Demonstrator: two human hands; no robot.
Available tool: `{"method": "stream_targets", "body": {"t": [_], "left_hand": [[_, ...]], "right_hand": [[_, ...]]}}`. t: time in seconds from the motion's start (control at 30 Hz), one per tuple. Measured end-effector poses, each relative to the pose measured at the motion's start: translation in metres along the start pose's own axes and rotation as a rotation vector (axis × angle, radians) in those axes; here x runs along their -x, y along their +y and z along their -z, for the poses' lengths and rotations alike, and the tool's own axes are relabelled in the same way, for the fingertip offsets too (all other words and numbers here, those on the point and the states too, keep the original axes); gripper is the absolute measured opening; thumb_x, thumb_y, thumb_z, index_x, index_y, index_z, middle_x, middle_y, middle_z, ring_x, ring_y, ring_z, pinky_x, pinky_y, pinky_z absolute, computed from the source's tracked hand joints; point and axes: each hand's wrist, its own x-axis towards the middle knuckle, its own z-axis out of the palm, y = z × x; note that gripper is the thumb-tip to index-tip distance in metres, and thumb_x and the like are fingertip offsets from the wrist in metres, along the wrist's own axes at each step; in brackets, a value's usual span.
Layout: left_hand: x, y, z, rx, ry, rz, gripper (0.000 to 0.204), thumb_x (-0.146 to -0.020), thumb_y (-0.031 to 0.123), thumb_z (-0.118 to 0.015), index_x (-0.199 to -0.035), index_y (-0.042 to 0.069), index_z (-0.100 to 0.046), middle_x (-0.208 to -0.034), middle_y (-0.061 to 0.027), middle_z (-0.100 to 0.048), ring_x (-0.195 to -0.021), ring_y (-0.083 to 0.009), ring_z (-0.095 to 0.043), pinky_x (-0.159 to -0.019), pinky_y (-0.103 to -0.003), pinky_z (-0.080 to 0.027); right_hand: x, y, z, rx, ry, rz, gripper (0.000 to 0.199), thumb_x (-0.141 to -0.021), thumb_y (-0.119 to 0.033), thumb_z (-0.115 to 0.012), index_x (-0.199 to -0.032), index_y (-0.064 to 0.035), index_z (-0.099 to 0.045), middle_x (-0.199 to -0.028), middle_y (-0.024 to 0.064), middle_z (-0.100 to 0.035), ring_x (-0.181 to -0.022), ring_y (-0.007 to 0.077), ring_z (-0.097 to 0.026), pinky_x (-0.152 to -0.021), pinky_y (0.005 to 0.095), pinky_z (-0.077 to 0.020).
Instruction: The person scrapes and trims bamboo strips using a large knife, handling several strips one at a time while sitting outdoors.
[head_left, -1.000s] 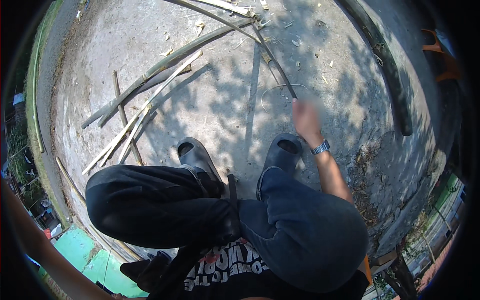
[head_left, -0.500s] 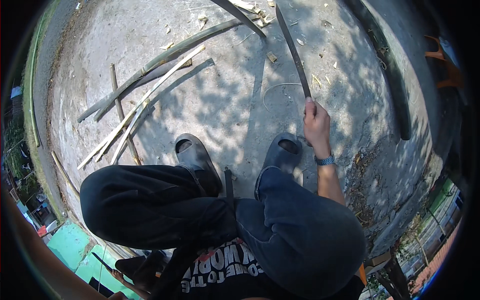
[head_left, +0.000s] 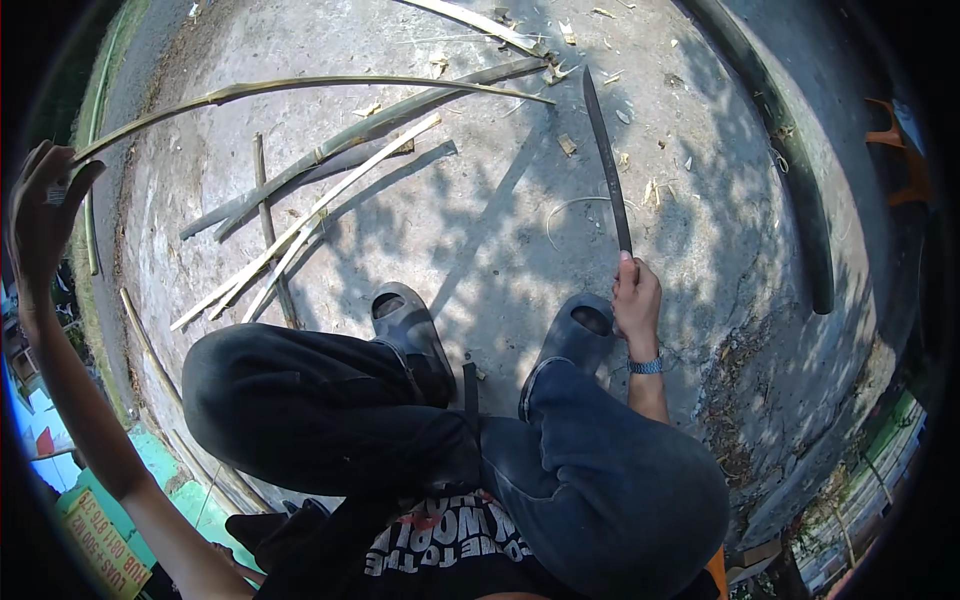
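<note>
My right hand is closed round the handle end of a machete, whose long dark blade points away from me. Out at the far left, my raised left hand grips one end of a long bamboo strip. The strip reaches across the far part of the ground, its free end to the left of the blade's tip. Beneath it, a split green bamboo length and several pale strips lie over a thin stick.
My feet in grey slides rest on the concrete. Wood chips are scattered ahead. A thick dark bamboo pole runs along the right, near an orange object. Cracked ground with dry debris lies right of my knee.
My left hand has come into view at the left, and the bamboo strip has swung left to lie crosswise. The machete and my right hand sit nearer to me in the picture.
</note>
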Motion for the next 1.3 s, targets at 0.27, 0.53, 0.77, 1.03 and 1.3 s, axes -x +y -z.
{"method": "stream_targets", "body": {"t": [0.27, 0.53, 0.77, 1.03, 1.3], "left_hand": [[0.158, 0.164, -0.204, 0.418, 0.053, 0.416, 0.013, -0.079, 0.016, -0.084, -0.084, 0.009, -0.074, -0.079, -0.0059, -0.066, -0.077, -0.0277, -0.065, -0.071, -0.04, -0.049], [0.116, 0.327, -0.325, 0.735, -0.219, 0.299, 0.09, -0.085, 0.039, -0.076, -0.156, 0.007, -0.033, -0.152, -0.0251, -0.036, -0.13, -0.0449, -0.044, -0.105, -0.051, -0.039], [0.014, 0.398, -0.369, 0.649, -0.017, -0.14, 0.066, -0.095, 0.035, -0.062, -0.149, 0.002, -0.044, -0.137, -0.0172, -0.052, -0.126, -0.0346, -0.05, -0.098, -0.045, -0.045], [0.007, 0.379, -0.406, 0.945, -0.02, 0.034, 0.023, -0.098, 0.014, -0.052, -0.12, 0.007, -0.055, -0.109, -0.0188, -0.061, -0.099, -0.038, -0.064, -0.08, -0.048, -0.051], [-0.052, 0.242, -0.19, 1.615, 0.345, 0.302, 0.043, -0.095, -0.003, -0.055, -0.136, -0.001, -0.044, -0.086, -0.0062, -0.068, -0.076, -0.0116, -0.062, -0.069, -0.028, -0.049]], "right_hand": [[0.03, 0.007, 0.024, -0.189, 0.08, -0.187, 0.049, -0.106, -0.037, -0.054, -0.071, -0.0034, -0.054, -0.055, 0.0013, -0.05, -0.045, 0.012, -0.049, -0.044, 0.0314, -0.0377], [0.022, -0.009, 0.007, -0.357, 0.045, -0.296, 0.045, -0.107, -0.041, -0.05, -0.078, -0.0071, -0.05, -0.058, -0.0007, -0.046, -0.042, 0.0084, -0.044, -0.037, 0.0277, -0.035], [0.025, -0.002, -0.024, -0.387, 0.036, -0.318, 0.048, -0.105, -0.043, -0.051, -0.074, -0.0062, -0.05, -0.055, 0.0016, -0.049, -0.039, 0.0117, -0.048, -0.036, 0.0299, -0.0389], [0.06, 0.006, -0.055, -0.394, -0.076, -0.403, 0.047, -0.105, -0.042, -0.054, -0.077, -0.0041, -0.054, -0.057, 0.0039, -0.052, -0.042, 0.0147, -0.051, -0.04, 0.0321, -0.0418], [0.066, -0.018, -0.028, -0.418, 0.022, -0.289, 0.045, -0.106, -0.04, -0.053, -0.077, -0.005, -0.051, -0.058, 0.0029, -0.05, -0.042, 0.0129, -0.049, -0.039, 0.0306, -0.0399]]}}
